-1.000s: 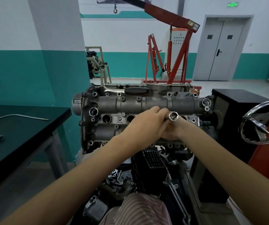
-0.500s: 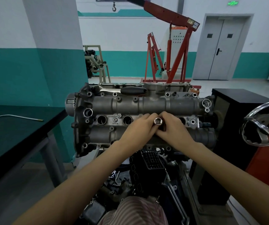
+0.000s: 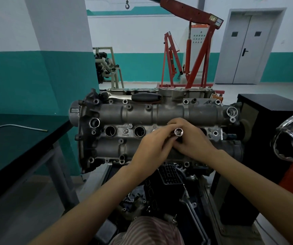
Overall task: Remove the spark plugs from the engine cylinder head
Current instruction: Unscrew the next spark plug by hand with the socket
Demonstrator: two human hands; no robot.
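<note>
Centrally, two bare hands meet over the middle of a grey metal engine cylinder head [image 3: 142, 119]. The left hand [image 3: 152, 145] comes in from the near left, its fingers curled around the shaft of a chrome spark plug socket [image 3: 178, 132]. The right hand [image 3: 193, 140] comes in from the near right, its fingers also curled around the same tool, touching the left hand. The socket's open hexagonal end points up toward the camera, and its lower end is hidden between the hands, so whether it sits in a plug well cannot be told.

To the left of the hands, two round, dark plug wells [image 3: 110, 131] lie open in a row along the head; part of another shows just right of the hands. No spark plug itself can be made out. A ratchet handle [image 3: 145, 97] with a black grip rests along the far edge of the head.

Farther left stands a dark green workbench [image 3: 18, 138] with a thin bent metal rod [image 3: 15, 126] lying on it. On the right edge is a shiny chrome handwheel [image 3: 292, 138], with a black cabinet [image 3: 265, 106] behind it. Far back, a red engine hoist [image 3: 191, 50] stands before a white and teal wall, with grey double doors [image 3: 248, 46] to its right.
</note>
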